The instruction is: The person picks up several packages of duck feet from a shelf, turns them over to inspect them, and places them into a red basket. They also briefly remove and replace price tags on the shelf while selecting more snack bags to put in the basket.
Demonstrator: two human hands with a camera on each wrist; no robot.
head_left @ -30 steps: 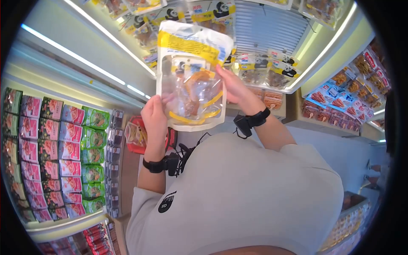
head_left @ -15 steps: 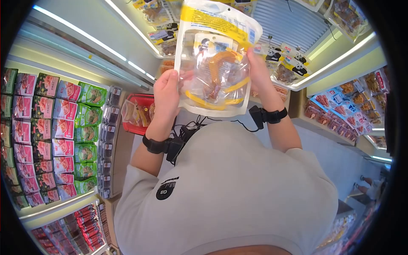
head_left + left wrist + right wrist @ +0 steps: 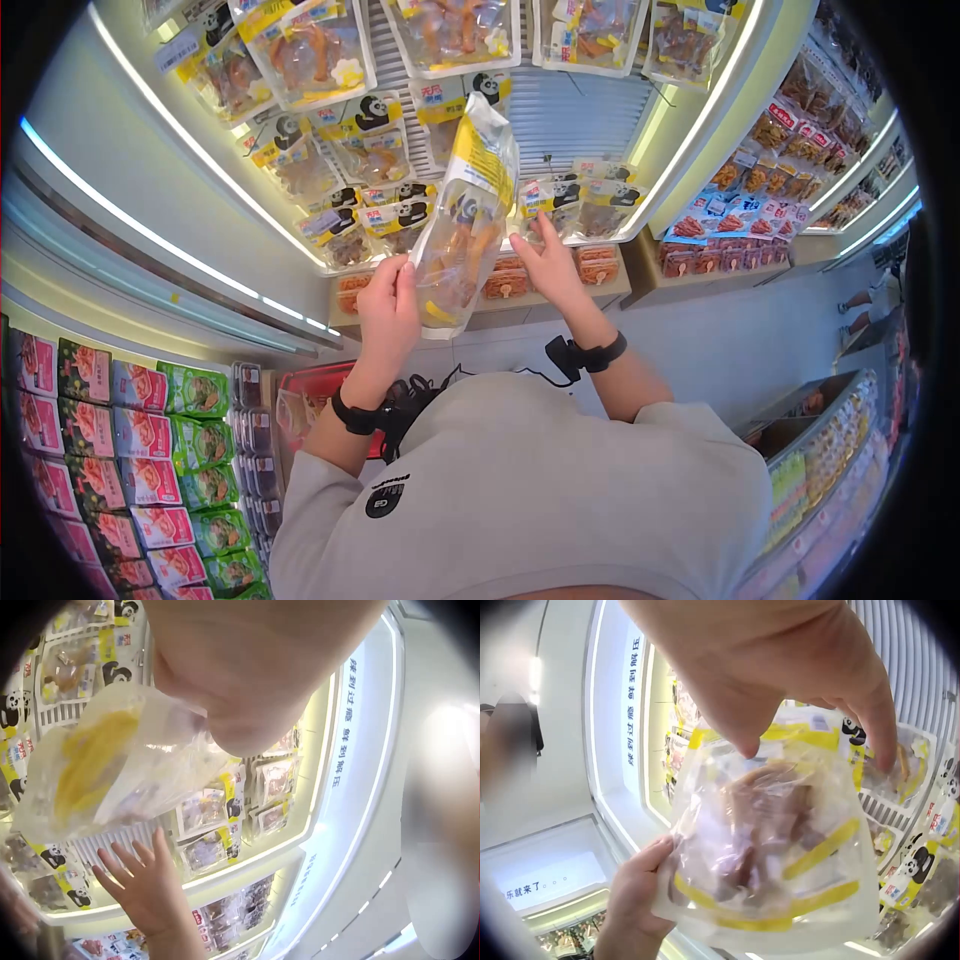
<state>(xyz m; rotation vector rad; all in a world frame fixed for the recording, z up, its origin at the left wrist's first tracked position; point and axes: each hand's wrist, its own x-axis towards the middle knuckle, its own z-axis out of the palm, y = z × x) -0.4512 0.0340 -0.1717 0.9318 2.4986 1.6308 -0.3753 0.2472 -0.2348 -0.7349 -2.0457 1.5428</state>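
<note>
A clear packet with a yellow and white top [image 3: 465,230] is tilted nearly edge-on in the head view, its brown contents showing through. My left hand [image 3: 388,310] pinches its lower left edge between thumb and fingers. To the right of the packet, my right hand [image 3: 552,265] has its fingers spread and appears apart from it. In the left wrist view the right hand [image 3: 154,896] shows splayed fingers below the packet [image 3: 97,769]. The right wrist view has the packet [image 3: 772,840] broadside, with the left hand [image 3: 637,900] at its edge.
Panda-printed packets [image 3: 365,135] hang on the lit rack ahead, above trays of reddish food [image 3: 505,283]. Pink and green packets [image 3: 150,465] fill the left shelf. A red basket [image 3: 315,380] is beside my left forearm. More snack packs [image 3: 735,220] stand at the right.
My right hand has let go of the packet and opened beside it. The packet, still in my left hand, has turned from facing the head camera to nearly edge-on. The view has shifted towards the rack.
</note>
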